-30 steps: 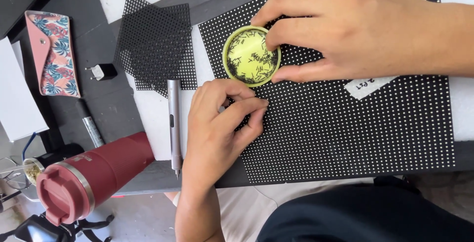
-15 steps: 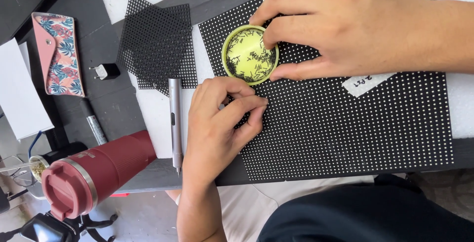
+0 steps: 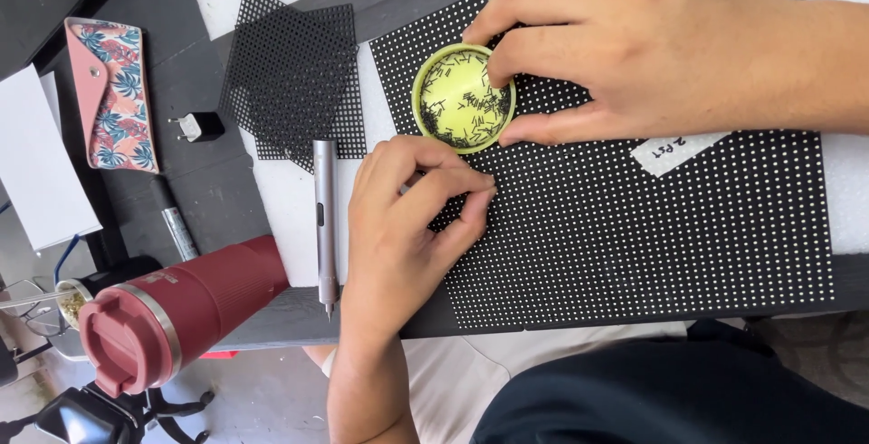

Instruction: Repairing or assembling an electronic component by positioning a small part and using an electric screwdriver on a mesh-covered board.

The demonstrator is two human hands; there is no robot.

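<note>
Two bare hands work on a matte black dotted panel (image 3: 634, 227): right hand (image 3: 652, 46) pinches the round yellow-green cup (image 3: 463, 97) of tiny black pins at twelve o'clock; left hand (image 3: 407, 218), fingertips pinched shut, presses the panel at six.

One head camera looks steeply down, close over the desk (image 3: 272, 326).

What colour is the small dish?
Yellow-green dish, seen in the head view.

Two hands (image 3: 398, 218), one yellow cup (image 3: 463, 97), two black mesh sheets (image 3: 294, 73).
</note>
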